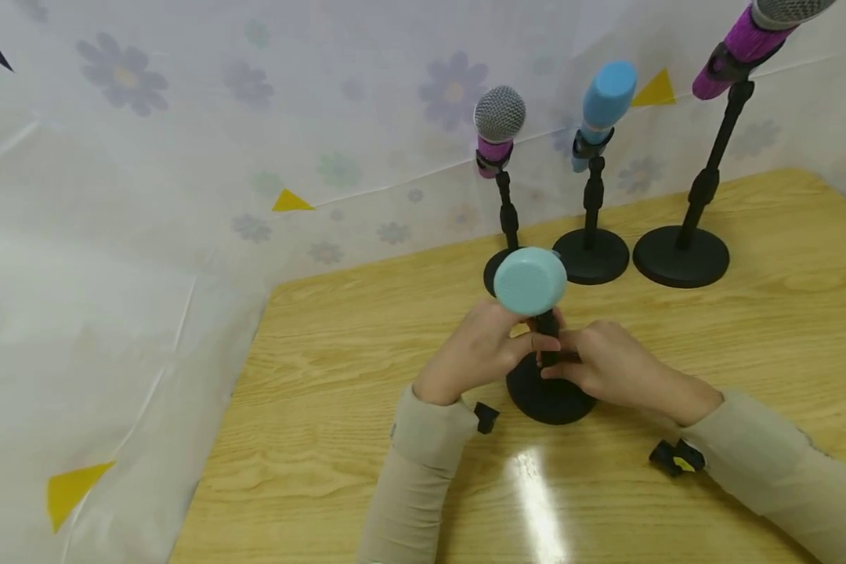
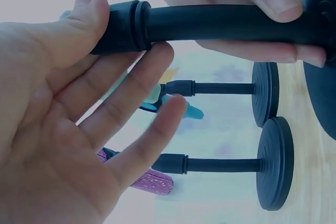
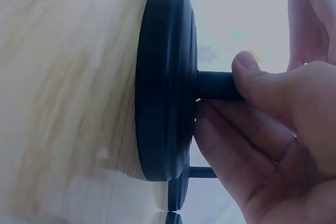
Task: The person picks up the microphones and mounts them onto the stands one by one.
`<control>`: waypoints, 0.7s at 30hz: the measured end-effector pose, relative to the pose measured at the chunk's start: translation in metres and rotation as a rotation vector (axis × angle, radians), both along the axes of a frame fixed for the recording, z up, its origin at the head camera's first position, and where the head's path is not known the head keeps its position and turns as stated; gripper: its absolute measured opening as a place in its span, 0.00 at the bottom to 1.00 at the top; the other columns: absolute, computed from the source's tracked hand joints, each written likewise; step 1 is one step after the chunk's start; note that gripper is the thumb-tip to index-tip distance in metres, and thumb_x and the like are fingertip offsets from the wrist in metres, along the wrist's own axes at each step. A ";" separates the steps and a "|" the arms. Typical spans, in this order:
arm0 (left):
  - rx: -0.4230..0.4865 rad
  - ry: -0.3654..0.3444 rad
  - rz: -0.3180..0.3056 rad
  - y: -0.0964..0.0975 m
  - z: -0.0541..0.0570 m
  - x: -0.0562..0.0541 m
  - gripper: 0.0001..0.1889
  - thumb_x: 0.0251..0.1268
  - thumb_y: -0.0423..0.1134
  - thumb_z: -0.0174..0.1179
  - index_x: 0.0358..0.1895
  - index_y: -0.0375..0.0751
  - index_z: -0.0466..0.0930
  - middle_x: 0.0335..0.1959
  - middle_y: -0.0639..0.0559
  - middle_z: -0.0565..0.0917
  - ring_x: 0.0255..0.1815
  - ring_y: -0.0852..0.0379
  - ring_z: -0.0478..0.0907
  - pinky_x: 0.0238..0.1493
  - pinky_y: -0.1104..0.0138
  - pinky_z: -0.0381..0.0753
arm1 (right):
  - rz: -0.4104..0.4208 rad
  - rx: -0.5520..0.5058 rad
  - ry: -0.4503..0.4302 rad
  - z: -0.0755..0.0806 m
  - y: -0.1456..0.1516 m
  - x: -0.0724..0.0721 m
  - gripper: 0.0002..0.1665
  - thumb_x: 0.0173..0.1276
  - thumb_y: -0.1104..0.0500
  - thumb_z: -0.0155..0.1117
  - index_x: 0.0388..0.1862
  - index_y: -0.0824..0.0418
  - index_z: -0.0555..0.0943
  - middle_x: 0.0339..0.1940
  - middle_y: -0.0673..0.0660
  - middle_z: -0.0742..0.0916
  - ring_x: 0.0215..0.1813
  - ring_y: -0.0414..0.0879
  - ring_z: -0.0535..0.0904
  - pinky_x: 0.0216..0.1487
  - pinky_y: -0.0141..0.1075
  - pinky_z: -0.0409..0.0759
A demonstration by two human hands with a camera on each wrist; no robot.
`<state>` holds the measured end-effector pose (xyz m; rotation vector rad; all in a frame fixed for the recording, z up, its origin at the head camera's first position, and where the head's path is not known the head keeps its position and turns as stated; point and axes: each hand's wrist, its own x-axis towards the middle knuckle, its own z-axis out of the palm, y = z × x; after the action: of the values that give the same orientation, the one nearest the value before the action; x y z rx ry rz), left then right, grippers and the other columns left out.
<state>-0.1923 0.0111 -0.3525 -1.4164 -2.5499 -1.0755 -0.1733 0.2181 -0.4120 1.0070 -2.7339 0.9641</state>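
A microphone with a pale teal head points up toward the head camera, on a black desk stand whose round base sits on the wooden table. My left hand pinches the collar of the stand between thumb and fingers, below the microphone. Lower down, my right hand holds the black pole just above the base, its thumb laid along one side and its fingers on the other. The right wrist view shows the base edge-on, flat against the table. My left hand covers the microphone's lower part.
Behind stand three more microphones on black stands: a purple one with a silver head, a blue one and a taller purple one. A floral cloth hangs along the back and left edges of the wooden table.
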 end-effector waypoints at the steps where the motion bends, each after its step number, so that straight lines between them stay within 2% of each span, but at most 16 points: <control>1: 0.004 -0.007 -0.007 0.000 0.000 0.000 0.12 0.67 0.35 0.66 0.50 0.39 0.80 0.47 0.50 0.85 0.49 0.60 0.83 0.53 0.74 0.80 | -0.002 0.001 -0.002 0.000 0.000 0.000 0.04 0.62 0.58 0.75 0.35 0.54 0.88 0.24 0.45 0.89 0.23 0.26 0.74 0.22 0.26 0.69; 10: -0.001 -0.023 -0.021 0.000 0.000 -0.002 0.13 0.67 0.36 0.66 0.52 0.38 0.79 0.49 0.49 0.85 0.50 0.59 0.83 0.54 0.80 0.78 | -0.015 0.013 0.013 0.002 -0.002 0.002 0.07 0.62 0.57 0.75 0.38 0.56 0.88 0.25 0.45 0.89 0.24 0.27 0.78 0.24 0.26 0.72; 14: -0.010 -0.040 -0.012 0.001 0.001 0.001 0.12 0.68 0.36 0.65 0.51 0.39 0.79 0.49 0.50 0.84 0.49 0.59 0.83 0.55 0.79 0.79 | -0.043 0.075 0.009 0.008 -0.002 0.007 0.10 0.65 0.57 0.73 0.43 0.58 0.87 0.22 0.44 0.86 0.23 0.29 0.77 0.25 0.27 0.73; 18: -0.073 0.025 0.034 0.000 -0.001 0.008 0.13 0.69 0.39 0.64 0.52 0.40 0.78 0.49 0.51 0.84 0.48 0.60 0.84 0.54 0.77 0.80 | -0.043 0.214 0.078 0.011 -0.001 0.018 0.15 0.65 0.53 0.73 0.46 0.60 0.84 0.25 0.46 0.85 0.26 0.35 0.80 0.25 0.30 0.76; 21: -0.182 0.120 0.095 -0.006 -0.006 0.018 0.14 0.71 0.43 0.62 0.53 0.40 0.77 0.44 0.51 0.84 0.44 0.59 0.84 0.47 0.78 0.81 | -0.014 0.336 0.115 0.012 -0.002 0.031 0.22 0.64 0.50 0.74 0.50 0.64 0.84 0.40 0.55 0.89 0.37 0.47 0.88 0.33 0.38 0.86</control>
<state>-0.1742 0.0046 -0.3583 -1.3342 -2.6538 -0.7379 -0.1427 0.2157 -0.3999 1.0467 -2.8569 0.4342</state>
